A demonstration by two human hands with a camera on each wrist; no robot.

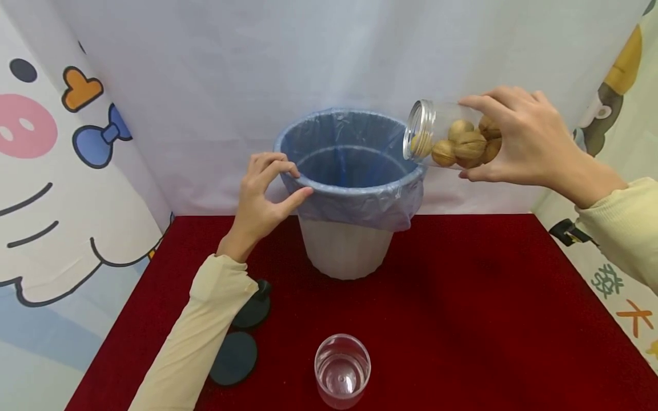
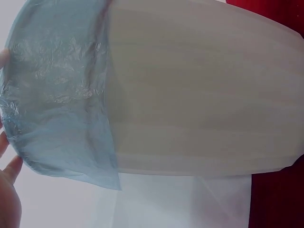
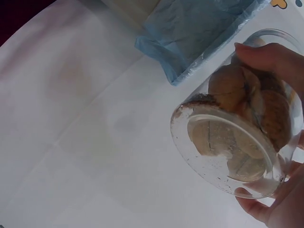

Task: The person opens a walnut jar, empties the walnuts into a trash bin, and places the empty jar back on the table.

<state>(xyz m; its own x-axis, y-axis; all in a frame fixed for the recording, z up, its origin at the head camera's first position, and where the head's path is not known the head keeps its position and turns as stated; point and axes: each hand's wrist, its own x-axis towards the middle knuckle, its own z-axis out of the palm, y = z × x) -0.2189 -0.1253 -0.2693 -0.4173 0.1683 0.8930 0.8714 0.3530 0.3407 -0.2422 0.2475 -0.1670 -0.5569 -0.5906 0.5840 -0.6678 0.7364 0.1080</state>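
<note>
A white trash can (image 1: 344, 245) lined with a blue plastic bag (image 1: 354, 208) stands at the back, the bag folded over its rim. My left hand (image 1: 259, 191) grips the near left part of that rim, thumb outside and fingertips over the edge. In my right hand (image 1: 534, 140) is a clear plastic jar (image 1: 442, 123), tipped on its side with its lidless mouth at the can's right rim. Several walnuts (image 1: 470, 145) lie inside the jar, one close to the mouth. The right wrist view shows the jar's base (image 3: 223, 152), with walnuts behind it.
A clear glass (image 1: 342, 368) with some liquid stands near the front of the red tabletop (image 1: 462, 319). Beside the left forearm lie a dark round disc (image 1: 233, 358) and a second one, partly hidden by the sleeve. A white curtain (image 1: 205, 85) hangs behind the can.
</note>
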